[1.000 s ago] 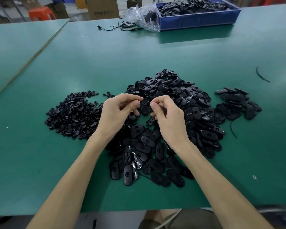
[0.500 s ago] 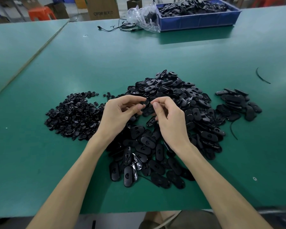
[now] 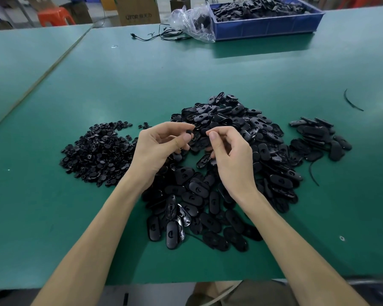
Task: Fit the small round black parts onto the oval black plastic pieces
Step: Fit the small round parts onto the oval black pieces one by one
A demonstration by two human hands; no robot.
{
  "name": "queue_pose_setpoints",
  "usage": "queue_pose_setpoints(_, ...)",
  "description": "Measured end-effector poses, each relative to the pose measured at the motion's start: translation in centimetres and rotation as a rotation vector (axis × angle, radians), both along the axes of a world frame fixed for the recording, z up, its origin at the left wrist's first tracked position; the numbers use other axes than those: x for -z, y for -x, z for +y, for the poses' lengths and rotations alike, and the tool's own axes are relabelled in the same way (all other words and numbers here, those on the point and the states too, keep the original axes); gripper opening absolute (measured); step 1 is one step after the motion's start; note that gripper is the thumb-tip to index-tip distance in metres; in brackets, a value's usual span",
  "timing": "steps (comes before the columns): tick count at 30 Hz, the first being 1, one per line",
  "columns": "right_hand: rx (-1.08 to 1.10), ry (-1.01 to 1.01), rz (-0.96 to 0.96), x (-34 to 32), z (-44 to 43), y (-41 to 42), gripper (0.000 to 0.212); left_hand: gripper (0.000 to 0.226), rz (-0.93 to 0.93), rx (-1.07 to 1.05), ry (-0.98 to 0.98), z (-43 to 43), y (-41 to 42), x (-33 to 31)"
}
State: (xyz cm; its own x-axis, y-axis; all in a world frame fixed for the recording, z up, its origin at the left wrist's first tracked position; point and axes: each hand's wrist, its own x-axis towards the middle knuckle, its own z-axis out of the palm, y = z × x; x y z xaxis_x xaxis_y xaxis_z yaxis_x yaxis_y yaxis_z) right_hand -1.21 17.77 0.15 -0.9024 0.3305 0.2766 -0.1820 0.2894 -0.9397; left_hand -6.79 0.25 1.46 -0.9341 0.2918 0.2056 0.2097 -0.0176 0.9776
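Just pulled slightly apart: left hand point(image 3: 157, 149) pinching a small round part point(image 3: 189, 131), right hand point(image 3: 230, 155) curled, contents unclear, above oval pieces point(image 3: 197, 191) at centre; round parts point(image 3: 97, 151) heaped at 9 o'clock. Probably not fitted yet.

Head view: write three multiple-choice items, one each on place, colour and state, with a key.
1. The heap of small round parts lies: A left of the oval pieces; B on the floor; C right of them.
2. The tray at the far edge is: A red; B blue; C grey.
3. The left hand: A lies flat; B pinches a small black part; C grips a bag.
Key: A, it sits left of them; B, blue walls; B, thumb and forefinger close on it.
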Motion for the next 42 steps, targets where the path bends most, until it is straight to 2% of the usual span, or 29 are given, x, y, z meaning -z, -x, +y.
queue_pose_setpoints(3,0.008,0.005,0.003,0.0,0.0,0.0,0.013,0.024,-0.040,0.004,0.022,0.1,0.0,0.0)
queue_pose_setpoints(11,-0.013,0.082,0.024,0.0,0.0,0.1,0.008,0.014,-0.069,0.027,0.078,0.1,-0.1,0.1)
queue_pose_setpoints(18,-0.031,0.123,0.038,-0.1,-0.1,0.0,0.006,0.017,-0.104,0.075,0.072,0.3,-0.4,0.0)
queue_pose_setpoints(35,-0.077,0.128,0.080,0.1,-0.1,0.0,0.004,0.017,-0.115,0.090,0.080,0.5,-0.8,-0.4)
queue_pose_setpoints(42,-0.086,0.125,0.084,0.2,-0.2,-0.2,0.004,0.028,-0.140,0.104,0.053,0.6,-1.0,-0.6)
